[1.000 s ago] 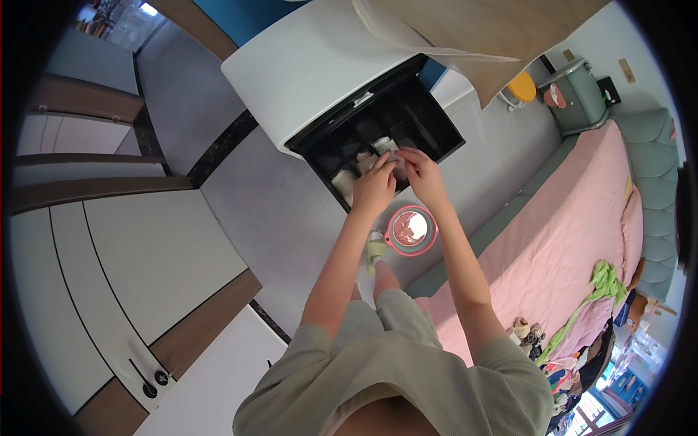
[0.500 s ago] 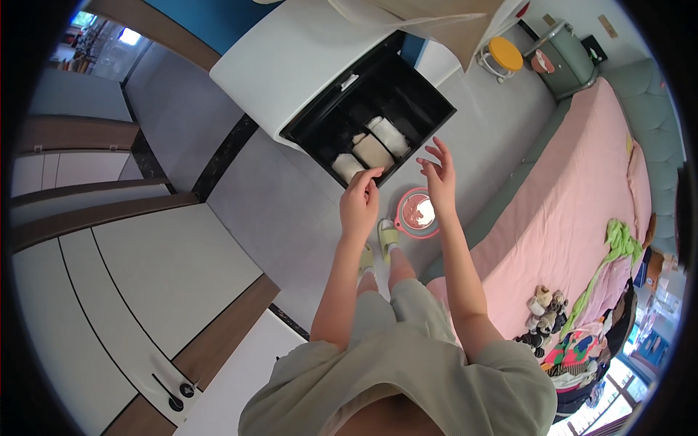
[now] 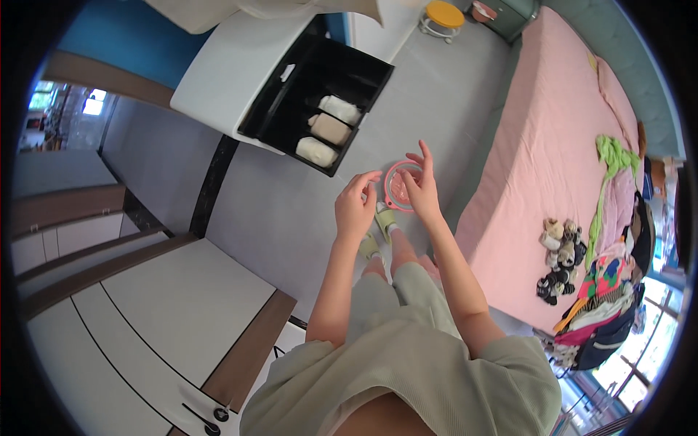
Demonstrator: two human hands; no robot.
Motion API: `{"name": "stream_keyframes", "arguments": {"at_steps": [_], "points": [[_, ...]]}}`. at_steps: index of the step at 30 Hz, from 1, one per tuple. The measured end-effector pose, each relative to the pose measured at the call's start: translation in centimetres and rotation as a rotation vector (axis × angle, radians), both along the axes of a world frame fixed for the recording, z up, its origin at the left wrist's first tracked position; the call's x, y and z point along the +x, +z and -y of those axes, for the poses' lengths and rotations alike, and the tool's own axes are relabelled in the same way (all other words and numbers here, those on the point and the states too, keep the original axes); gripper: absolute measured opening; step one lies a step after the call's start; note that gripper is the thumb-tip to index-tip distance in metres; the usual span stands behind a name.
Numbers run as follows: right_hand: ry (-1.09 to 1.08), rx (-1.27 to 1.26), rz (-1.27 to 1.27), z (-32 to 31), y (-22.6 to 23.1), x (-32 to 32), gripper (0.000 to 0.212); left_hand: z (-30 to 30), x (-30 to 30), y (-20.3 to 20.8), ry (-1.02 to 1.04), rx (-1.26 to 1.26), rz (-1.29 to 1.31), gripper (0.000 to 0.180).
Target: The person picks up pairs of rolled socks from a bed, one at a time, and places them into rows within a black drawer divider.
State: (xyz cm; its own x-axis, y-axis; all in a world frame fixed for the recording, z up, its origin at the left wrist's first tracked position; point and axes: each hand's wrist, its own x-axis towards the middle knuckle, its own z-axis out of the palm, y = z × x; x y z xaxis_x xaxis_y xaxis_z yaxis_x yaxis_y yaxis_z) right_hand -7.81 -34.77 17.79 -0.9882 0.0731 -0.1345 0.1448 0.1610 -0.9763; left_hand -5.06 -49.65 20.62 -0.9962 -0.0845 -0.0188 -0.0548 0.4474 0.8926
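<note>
My left hand (image 3: 355, 206) hangs in the air with loosely bent fingers, its thumb apart and nothing held. My right hand (image 3: 423, 187) is raised beside it, empty, the fingers spread and stretched. Ahead and to the left, a black drawer (image 3: 273, 114) is pulled out of a white cabinet (image 3: 218, 80). Three rolled cloth bundles lie in it: a white one (image 3: 339, 109), a beige one (image 3: 330, 129) and another white one (image 3: 317, 152). Neither hand touches the drawer. Below my hands, a pink-rimmed round basin (image 3: 388, 190) is on the floor, partly covered by my right hand.
On the right is a pink-covered bed (image 3: 509, 174) with a cluster of balled socks (image 3: 561, 254) and a heap of clothes (image 3: 603, 291). A yellow stool (image 3: 444, 14) stands farther ahead. White cabinet doors (image 3: 189, 305) line the left. Green slippers (image 3: 385, 216) are on my feet.
My view has turned right, so the drawer now appears farther left and away from my hands. Both hands stay raised and empty.
</note>
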Motion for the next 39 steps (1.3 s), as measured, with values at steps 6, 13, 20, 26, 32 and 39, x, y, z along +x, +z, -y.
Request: {"name": "stream_keyframes", "arguments": {"at_steps": [6, 13, 20, 26, 32, 39], "points": [[-0.091, -0.159, 0.098, -3.5, -0.8, 3.7, 0.065, -3.7, 1.8, -0.7, -0.127, 0.034, 0.012, 0.025], [-0.266, -0.091, 0.098, -7.5, -2.2, 6.5, 0.061, -8.5, 1.8, -1.3, -0.322, 0.062, 0.08, 0.025], [-0.409, -0.107, 0.063, -13.1, -3.8, 8.5, 0.059, -15.3, 1.7, -2.0, -0.509, 0.045, 0.113, 0.022], [-0.563, -0.109, 0.042, -20.2, -4.5, 11.4, 0.055, -22.9, 3.0, -3.3, -0.649, 0.074, 0.13, 0.023], [-0.74, -0.183, 0.065, -28.3, -5.1, 16.3, 0.052, -32.1, 5.7, -4.3, -0.852, 0.056, 0.216, 0.023], [-0.92, -0.18, 0.099, -37.5, -7.7, 22.0, 0.05, -43.0, 9.0, -7.3, -1.034, 0.057, 0.307, 0.026]]}}
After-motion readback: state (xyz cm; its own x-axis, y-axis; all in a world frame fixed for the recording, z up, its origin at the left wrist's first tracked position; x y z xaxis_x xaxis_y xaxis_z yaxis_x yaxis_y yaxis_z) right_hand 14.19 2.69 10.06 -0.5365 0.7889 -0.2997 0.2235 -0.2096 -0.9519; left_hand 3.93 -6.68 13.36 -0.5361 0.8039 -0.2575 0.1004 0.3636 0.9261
